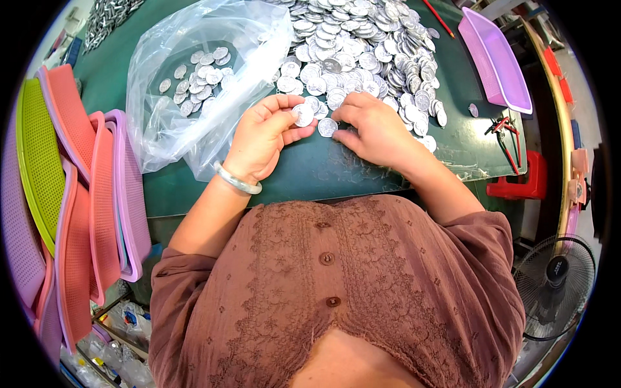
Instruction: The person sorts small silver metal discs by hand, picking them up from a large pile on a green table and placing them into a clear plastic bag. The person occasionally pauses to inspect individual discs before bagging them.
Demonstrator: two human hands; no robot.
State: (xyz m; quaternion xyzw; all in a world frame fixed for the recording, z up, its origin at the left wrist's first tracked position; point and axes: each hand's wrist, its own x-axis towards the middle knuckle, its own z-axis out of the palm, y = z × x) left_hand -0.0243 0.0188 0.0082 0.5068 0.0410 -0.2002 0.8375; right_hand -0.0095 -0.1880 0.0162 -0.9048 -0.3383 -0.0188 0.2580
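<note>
My left hand pinches a round silver metal disc between thumb and fingers, just above the green table. A pale bangle sits on that wrist. My right hand rests on the table with its fingertips on another silver disc. Both hands are at the near edge of a large heap of silver discs. To the left an open clear plastic bag holds several more discs.
Stacked pink, purple and green mesh trays lean at the left. A purple plastic tray lies at the right, pliers with red handles near it, a red pen beyond. A red stool and a fan stand at the right.
</note>
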